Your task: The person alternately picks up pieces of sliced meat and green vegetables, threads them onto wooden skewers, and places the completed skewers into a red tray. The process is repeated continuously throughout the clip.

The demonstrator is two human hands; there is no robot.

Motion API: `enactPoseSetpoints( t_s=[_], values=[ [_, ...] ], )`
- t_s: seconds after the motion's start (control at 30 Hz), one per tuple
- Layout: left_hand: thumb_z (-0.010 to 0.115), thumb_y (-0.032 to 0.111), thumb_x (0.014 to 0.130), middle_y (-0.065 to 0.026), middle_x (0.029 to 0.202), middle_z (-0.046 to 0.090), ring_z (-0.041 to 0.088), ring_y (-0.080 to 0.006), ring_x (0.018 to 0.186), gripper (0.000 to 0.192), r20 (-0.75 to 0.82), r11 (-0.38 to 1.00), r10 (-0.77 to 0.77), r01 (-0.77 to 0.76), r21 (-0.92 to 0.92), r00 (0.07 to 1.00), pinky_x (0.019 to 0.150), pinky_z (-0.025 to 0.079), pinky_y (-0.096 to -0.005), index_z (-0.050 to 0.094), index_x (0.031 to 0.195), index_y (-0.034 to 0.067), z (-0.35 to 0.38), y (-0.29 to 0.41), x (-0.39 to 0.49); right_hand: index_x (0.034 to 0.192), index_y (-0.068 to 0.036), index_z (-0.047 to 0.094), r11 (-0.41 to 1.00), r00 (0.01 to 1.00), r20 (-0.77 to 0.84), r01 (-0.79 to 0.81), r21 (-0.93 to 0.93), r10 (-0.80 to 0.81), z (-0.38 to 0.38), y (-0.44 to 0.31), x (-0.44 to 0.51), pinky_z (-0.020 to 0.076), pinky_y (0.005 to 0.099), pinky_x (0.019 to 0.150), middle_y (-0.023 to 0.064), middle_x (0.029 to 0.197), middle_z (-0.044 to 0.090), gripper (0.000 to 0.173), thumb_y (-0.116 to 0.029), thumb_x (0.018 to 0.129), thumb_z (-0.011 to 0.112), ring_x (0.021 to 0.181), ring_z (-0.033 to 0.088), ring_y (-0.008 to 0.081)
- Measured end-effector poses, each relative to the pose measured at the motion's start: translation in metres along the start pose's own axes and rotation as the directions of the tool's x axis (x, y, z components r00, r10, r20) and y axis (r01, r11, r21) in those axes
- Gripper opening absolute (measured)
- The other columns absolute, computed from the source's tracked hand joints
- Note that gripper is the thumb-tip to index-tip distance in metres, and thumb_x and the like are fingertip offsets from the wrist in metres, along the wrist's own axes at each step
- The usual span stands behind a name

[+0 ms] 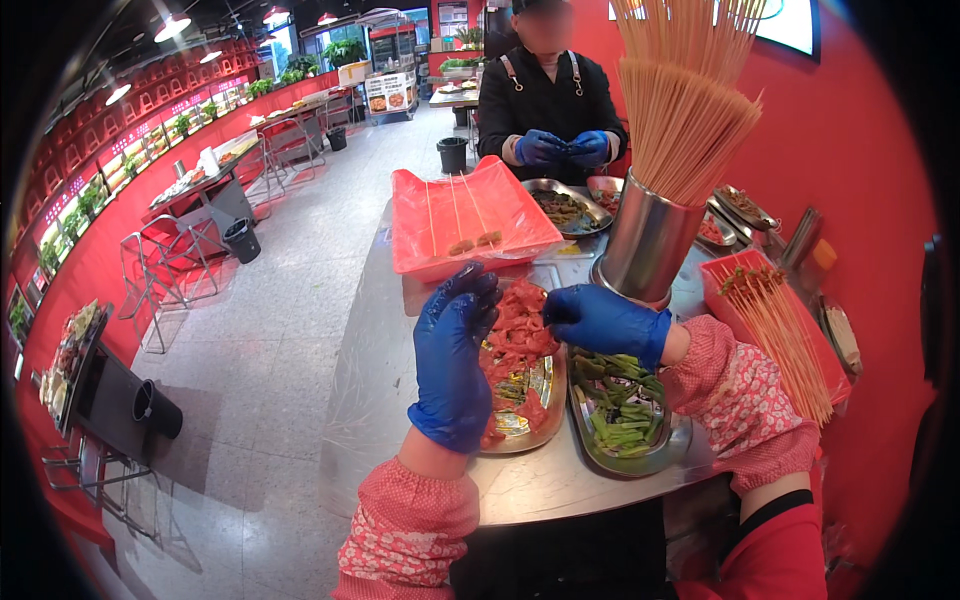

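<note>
My left hand, in a blue glove, is raised at the left edge of an oval metal tray of sliced raw meat. Its fingers are half curled, and whether something sits between them is hidden. Over the tray's right side, my right hand, also gloved, has its bent fingertips at the meat; their grip cannot be made out. Below that hand lies a second metal tray with cut green peppers. Beyond my hands, a red tray lined with clear plastic carries 3 skewers with food at their near ends.
A tall metal canister of bamboo sticks stands at the back right. Filled skewers lie on another red tray. Across the metal table, a co-worker's gloved hands are close together above a tray of dark food.
</note>
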State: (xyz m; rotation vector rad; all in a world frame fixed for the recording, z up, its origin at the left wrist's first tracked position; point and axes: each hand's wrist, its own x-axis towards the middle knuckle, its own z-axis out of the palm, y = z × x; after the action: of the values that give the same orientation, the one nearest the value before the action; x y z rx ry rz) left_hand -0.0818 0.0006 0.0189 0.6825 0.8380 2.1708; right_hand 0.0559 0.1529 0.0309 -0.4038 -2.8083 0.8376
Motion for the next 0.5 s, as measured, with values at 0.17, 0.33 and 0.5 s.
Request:
enactPoseSetpoints(
  t_s=[0.17, 0.33, 0.5],
  values=[
    [0.047, 0.012, 0.091, -0.0078, 0.106, 0.062, 0.059, -0.0144, 0.096, 0.029, 0.037, 0.999, -0.049, 0.049, 0.010, 0.998, 0.083, 0.046, -0.0250, 0.056, 0.116, 0.002, -0.002, -0.003, 0.001, 0.101, 0.002, 0.060, 0.970, 0.999, 0.037, -0.047, 0.240, 0.040, -0.024, -0.020, -0.004, 0.0473, 0.0278, 0.077, 0.0071, 0.089, 0.064, 0.017, -0.006, 0.085, 0.058, 0.082, 0.056, 0.0115],
    [0.046, 0.018, 0.092, -0.0064, 0.102, 0.063, 0.058, -0.0117, 0.091, 0.030, 0.221, 0.961, -0.275, 0.261, 0.087, 0.936, 0.082, 0.044, -0.0232, 0.057, 0.114, 0.002, -0.002, -0.010, 0.000, 0.098, 0.000, 0.061, 0.963, 0.987, -0.058, 0.160, 0.216, -0.151, -0.027, -0.034, -0.009, 0.0468, 0.0290, 0.074, 0.0122, 0.086, 0.064, 0.017, -0.009, 0.084, 0.058, 0.078, 0.058, 0.0162],
    [0.048, 0.017, 0.091, -0.0066, 0.100, 0.063, 0.059, -0.0122, 0.091, 0.025, 0.364, 0.944, -0.322, 0.265, 0.198, 0.874, 0.081, 0.045, -0.0242, 0.060, 0.107, 0.001, -0.004, -0.014, -0.002, 0.092, 0.000, 0.060, 0.973, 0.959, -0.179, 0.229, 0.038, -0.218, -0.021, -0.036, -0.006, 0.0476, 0.0310, 0.070, 0.0163, 0.080, 0.062, 0.014, -0.008, 0.081, 0.060, 0.075, 0.062, 0.0220]
  ],
)
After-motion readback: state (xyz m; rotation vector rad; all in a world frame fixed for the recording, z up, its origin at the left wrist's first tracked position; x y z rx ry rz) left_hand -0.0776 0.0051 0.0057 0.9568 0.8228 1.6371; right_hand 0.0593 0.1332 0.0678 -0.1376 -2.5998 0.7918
